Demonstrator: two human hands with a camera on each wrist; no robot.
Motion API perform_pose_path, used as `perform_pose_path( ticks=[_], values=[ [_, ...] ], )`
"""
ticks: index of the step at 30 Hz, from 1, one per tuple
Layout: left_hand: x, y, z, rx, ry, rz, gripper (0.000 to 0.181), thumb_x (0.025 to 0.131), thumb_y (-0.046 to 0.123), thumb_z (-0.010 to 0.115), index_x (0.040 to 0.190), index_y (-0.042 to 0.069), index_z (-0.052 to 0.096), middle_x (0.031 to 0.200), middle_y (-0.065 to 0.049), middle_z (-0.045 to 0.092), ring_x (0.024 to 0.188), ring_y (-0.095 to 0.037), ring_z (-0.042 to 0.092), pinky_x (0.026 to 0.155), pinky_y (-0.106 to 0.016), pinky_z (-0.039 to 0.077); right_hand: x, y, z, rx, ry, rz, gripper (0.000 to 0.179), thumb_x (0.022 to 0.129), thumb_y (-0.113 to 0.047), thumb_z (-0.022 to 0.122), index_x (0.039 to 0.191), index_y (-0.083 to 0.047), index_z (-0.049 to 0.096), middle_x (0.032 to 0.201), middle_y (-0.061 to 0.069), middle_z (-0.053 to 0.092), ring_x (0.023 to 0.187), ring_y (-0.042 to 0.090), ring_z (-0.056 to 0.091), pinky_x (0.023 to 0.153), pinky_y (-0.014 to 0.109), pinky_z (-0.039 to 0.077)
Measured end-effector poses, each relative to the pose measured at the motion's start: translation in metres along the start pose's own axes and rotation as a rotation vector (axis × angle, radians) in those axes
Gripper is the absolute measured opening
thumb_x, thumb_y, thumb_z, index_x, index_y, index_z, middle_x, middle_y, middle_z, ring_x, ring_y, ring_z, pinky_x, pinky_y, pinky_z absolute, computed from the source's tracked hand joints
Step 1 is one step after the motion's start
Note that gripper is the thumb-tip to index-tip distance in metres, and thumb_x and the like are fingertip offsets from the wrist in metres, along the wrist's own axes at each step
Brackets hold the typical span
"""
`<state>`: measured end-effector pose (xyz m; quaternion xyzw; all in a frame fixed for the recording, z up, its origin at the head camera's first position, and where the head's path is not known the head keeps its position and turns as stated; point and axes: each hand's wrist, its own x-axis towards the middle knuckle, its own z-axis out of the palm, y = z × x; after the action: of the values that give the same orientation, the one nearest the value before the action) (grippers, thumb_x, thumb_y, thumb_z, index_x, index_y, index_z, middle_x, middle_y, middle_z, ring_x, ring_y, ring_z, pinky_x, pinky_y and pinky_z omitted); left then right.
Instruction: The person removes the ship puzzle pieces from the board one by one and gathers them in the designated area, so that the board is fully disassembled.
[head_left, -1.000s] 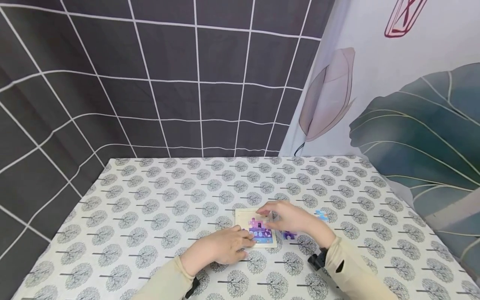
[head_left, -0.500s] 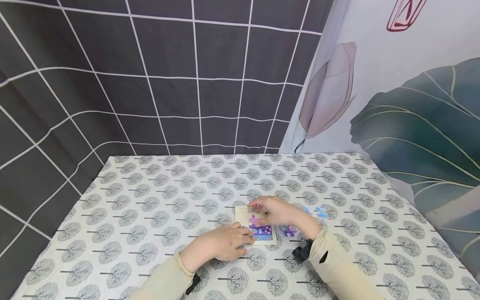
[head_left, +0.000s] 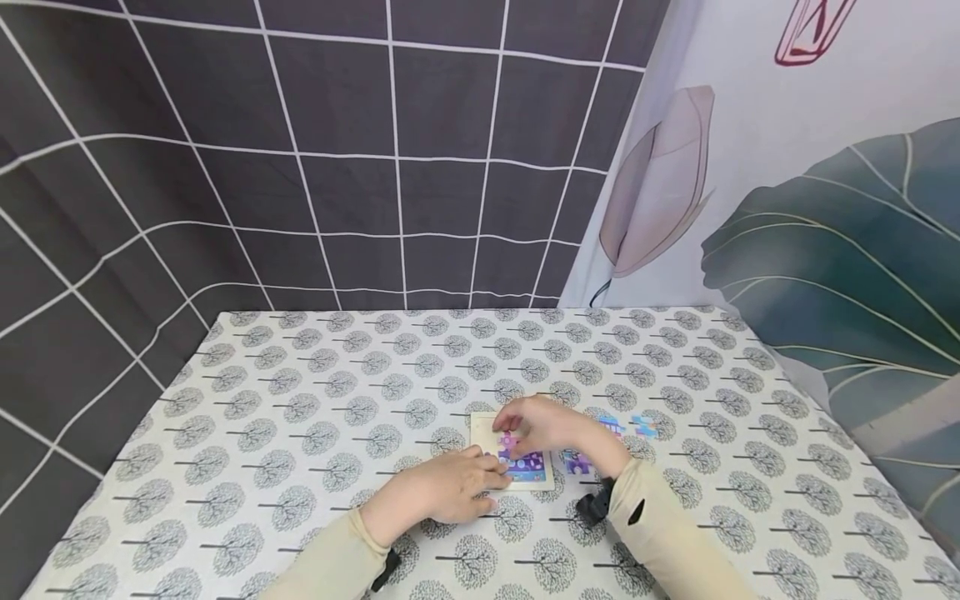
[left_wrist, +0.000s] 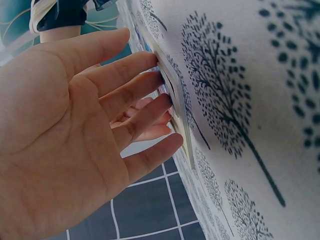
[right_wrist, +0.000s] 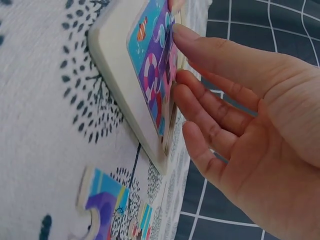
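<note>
A pale puzzle tray (head_left: 483, 423) lies on the patterned cloth, with joined purple, blue and pink jigsaw pieces (head_left: 529, 468) in its near right part. My left hand (head_left: 453, 485) rests its outstretched fingertips on the tray's left side. Over the tray, my right hand (head_left: 551, 423) is loosely bent, its thumb (right_wrist: 186, 36) at the joined pieces and its other fingertips close to the pink part. Thumb and fingers stand apart, and no piece shows gripped between them. The right hand covers much of the tray's upper part in the head view.
Loose jigsaw pieces lie right of the tray: a purple one (head_left: 576, 463), a blue and pink one (head_left: 612, 425) partly behind the right forearm, and a light blue one (head_left: 643, 426). A tree-print cloth (head_left: 337, 383) covers the table. A dark gridded curtain (head_left: 337, 200) hangs behind.
My right hand has moved slightly left across the tray, its thumb coming over the pink pieces. The blue and pink loose piece has come into view. My left hand stays in place.
</note>
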<state>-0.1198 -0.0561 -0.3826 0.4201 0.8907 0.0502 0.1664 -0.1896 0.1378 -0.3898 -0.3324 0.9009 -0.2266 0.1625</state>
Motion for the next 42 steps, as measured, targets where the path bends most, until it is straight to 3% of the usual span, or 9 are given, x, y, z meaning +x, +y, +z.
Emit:
perform_pose_path(
  ticks=[9,17,23,35,42],
  values=[
    [-0.002,0.001,-0.002,-0.007,-0.004,-0.003,0.044,0.094,0.036,0.049,0.136,0.02,0.05,0.144,0.006,0.041,0.132,-0.016,0.038,0.111,-0.034,0.031,0.004,-0.009,0.002,0.035,0.014,0.137,0.037,0.062,-0.008,0.082,0.096,-0.01,0.068,0.091,-0.002,0.065,0.086,0.014,0.057,0.085,0.035,0.05],
    [-0.001,0.001,-0.001,0.0,0.009,0.001,0.044,0.093,0.036,0.051,0.134,0.02,0.051,0.143,0.006,0.043,0.126,-0.013,0.041,0.108,-0.031,0.036,0.01,-0.012,0.002,0.047,0.015,0.257,0.036,0.056,-0.006,0.085,0.087,-0.014,0.068,0.083,-0.006,0.06,0.08,0.011,0.054,0.08,0.032,0.05],
    [0.0,0.0,0.001,0.002,0.006,-0.004,0.044,0.094,0.035,0.05,0.135,0.02,0.05,0.143,0.006,0.042,0.127,-0.014,0.041,0.109,-0.031,0.034,0.008,-0.009,0.002,0.051,0.005,0.194,0.033,0.059,-0.007,0.084,0.088,-0.012,0.069,0.083,-0.006,0.061,0.08,0.012,0.054,0.078,0.031,0.049],
    [0.0,0.003,-0.002,-0.001,0.01,-0.004,0.044,0.094,0.036,0.05,0.135,0.019,0.051,0.144,0.005,0.042,0.131,-0.017,0.038,0.111,-0.034,0.031,0.007,-0.004,-0.002,0.062,-0.032,0.092,0.032,0.061,-0.003,0.082,0.09,-0.006,0.068,0.08,-0.003,0.061,0.074,0.009,0.055,0.07,0.018,0.05],
    [0.003,0.009,0.003,0.108,0.115,0.031,0.043,0.094,0.032,0.051,0.135,0.019,0.05,0.142,0.002,0.045,0.127,-0.016,0.045,0.108,-0.033,0.037,0.009,-0.002,-0.002,0.062,-0.05,0.072,0.031,0.062,-0.002,0.081,0.09,-0.005,0.068,0.079,-0.003,0.061,0.072,0.008,0.055,0.069,0.017,0.05]
  ],
)
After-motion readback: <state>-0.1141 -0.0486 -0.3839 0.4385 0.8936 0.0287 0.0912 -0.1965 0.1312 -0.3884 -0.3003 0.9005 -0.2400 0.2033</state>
